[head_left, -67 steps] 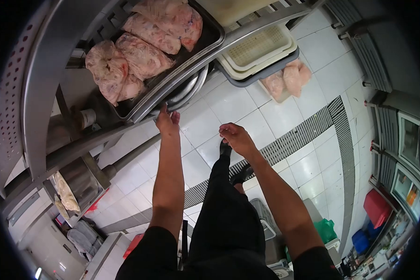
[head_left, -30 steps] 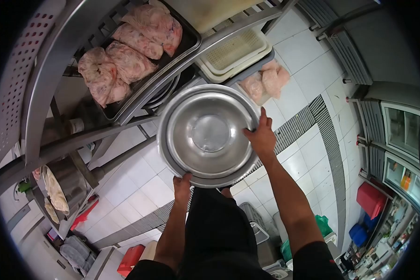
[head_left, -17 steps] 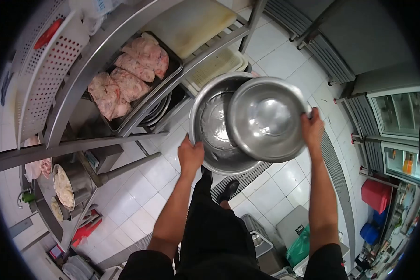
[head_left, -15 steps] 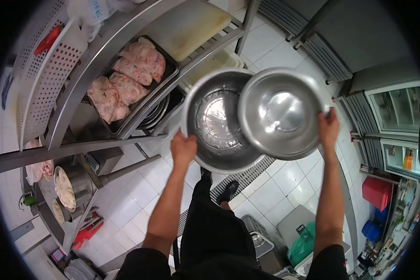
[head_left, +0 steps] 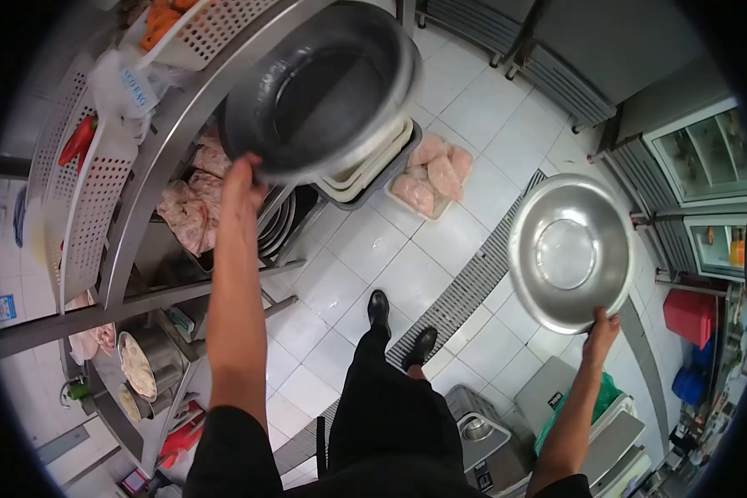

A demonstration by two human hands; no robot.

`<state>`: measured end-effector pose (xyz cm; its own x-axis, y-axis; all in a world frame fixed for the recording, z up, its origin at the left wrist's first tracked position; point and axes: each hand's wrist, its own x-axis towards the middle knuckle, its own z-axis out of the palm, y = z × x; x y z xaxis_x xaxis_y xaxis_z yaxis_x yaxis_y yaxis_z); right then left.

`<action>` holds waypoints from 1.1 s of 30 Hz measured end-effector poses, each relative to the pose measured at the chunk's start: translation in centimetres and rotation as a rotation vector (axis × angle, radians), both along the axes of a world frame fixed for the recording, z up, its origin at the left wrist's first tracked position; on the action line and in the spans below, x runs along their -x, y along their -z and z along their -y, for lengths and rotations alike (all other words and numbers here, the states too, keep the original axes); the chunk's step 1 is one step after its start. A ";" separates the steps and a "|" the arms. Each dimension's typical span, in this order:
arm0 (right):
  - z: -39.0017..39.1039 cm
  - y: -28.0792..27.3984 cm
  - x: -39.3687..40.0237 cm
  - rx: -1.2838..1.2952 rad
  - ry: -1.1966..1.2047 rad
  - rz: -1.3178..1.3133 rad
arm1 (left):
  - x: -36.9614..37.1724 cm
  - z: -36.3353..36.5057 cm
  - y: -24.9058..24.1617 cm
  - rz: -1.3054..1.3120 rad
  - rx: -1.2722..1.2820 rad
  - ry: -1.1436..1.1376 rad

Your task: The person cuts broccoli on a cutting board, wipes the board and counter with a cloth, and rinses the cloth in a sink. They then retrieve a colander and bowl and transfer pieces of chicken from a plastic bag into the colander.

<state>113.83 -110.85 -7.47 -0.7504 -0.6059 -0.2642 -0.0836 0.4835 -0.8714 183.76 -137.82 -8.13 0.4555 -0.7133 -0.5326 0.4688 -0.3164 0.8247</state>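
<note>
My left hand [head_left: 245, 183] is closed on the near rim of a large, deep metal bowl [head_left: 315, 91]. That bowl is tilted at the upper left, in front of the shelf, and its edge is blurred. A smaller metal bowl [head_left: 568, 253] hangs in the air to the right, its shiny inside facing me. Its lower rim is gripped by my right hand [head_left: 602, 332]. The two bowls are well apart. Bags of pinkish raw meat [head_left: 191, 207] lie in a dark tray on the shelf, partly hidden by the large bowl and my left arm.
A container with bagged pale meat [head_left: 432, 178] sits on the tiled floor beside stacked trays [head_left: 365, 166]. White perforated baskets [head_left: 100, 207] stand on the metal shelving [head_left: 149, 166]. A pot of pale food [head_left: 153, 365] is at lower left. Glass-door fridges [head_left: 697, 166] line the right.
The two bowls, overlapping before, have come apart. My left hand carried the large one up and left toward the shelf; my right hand moved the smaller one right and down. The floor container is uncovered.
</note>
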 end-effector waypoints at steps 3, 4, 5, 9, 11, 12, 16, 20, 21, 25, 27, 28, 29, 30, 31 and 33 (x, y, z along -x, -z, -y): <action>-3.1 5.8 -2.6 0.036 -0.072 0.051 | -5.1 7.5 1.9 -0.039 -0.071 0.082; -3.8 6.3 -3.8 -0.048 -0.110 0.040 | -5.6 9.3 1.8 -0.066 -0.073 0.084; -3.6 5.8 -6.2 -0.077 -0.095 0.026 | -5.2 10.2 0.5 -0.100 -0.027 0.031; -3.3 6.2 -10.8 -0.279 -0.135 0.123 | -5.8 12.5 -0.6 -0.191 0.195 0.000; -3.7 7.5 -12.0 -0.257 -0.168 0.159 | -4.2 11.1 -2.7 0.039 0.073 -0.064; -3.5 7.6 -12.7 -0.332 -0.182 0.153 | -0.9 7.9 -3.8 0.264 0.128 -0.034; -4.4 11.0 -14.3 -0.343 -0.194 0.184 | 5.4 -6.6 3.0 0.364 -0.055 0.801; -5.2 13.3 -15.9 -0.398 -0.202 0.201 | 4.0 -16.1 17.2 0.189 -0.665 0.745; -5.5 14.1 -16.1 -0.440 -0.214 0.176 | 1.4 -16.7 21.2 0.257 -0.683 0.549; -7.1 16.3 -17.0 -0.519 -0.201 0.107 | -7.1 -16.2 29.9 0.540 -0.471 0.147; -8.5 17.7 -16.8 -0.492 -0.176 0.171 | -11.3 -14.3 32.9 0.250 -0.526 -0.178; -9.1 18.4 -16.9 -0.489 -0.181 0.155 | -12.3 -13.5 33.2 0.103 -0.448 -0.294; -9.1 18.8 -17.3 -0.501 -0.185 0.154 | -13.8 -12.8 34.1 0.102 -0.460 -0.299; -9.0 18.9 -17.7 -0.541 -0.201 0.148 | -15.4 -11.9 35.1 -0.002 -0.455 -0.308; -9.0 19.0 -18.0 -0.581 -0.217 0.141 | -16.9 -11.4 35.9 -0.107 -0.449 -0.318; -8.9 19.5 -19.1 -0.582 -0.225 0.129 | -19.5 -11.0 39.1 -0.051 -0.431 -0.381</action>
